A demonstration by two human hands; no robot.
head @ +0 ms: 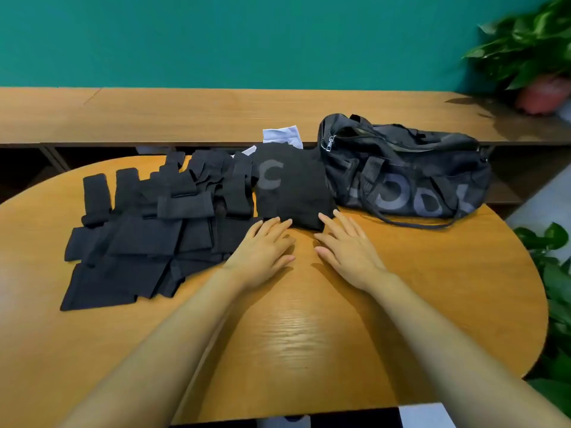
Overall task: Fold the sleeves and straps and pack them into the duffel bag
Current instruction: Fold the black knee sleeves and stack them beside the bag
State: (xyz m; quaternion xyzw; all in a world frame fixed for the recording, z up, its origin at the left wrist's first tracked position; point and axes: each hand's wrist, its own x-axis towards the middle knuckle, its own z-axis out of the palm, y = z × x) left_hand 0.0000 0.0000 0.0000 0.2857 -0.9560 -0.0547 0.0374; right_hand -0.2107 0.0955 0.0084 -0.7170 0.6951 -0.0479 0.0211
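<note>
Right, left hand (262, 251) and right hand (349, 251) lie flat on the desk (309, 319), each grip spread and holding nothing, fingertips (285, 223) meeting the folded black cloth (290, 186) at twelve o'clock, likely squaring it. The sleeves and straps (145, 230) sprawl at ten; the duffel bag (408, 177) waits at two.

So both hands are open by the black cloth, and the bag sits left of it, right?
Not quite. In the head view the bag sits right of the cloth, not left. The left hand and right hand are open by it.
</note>
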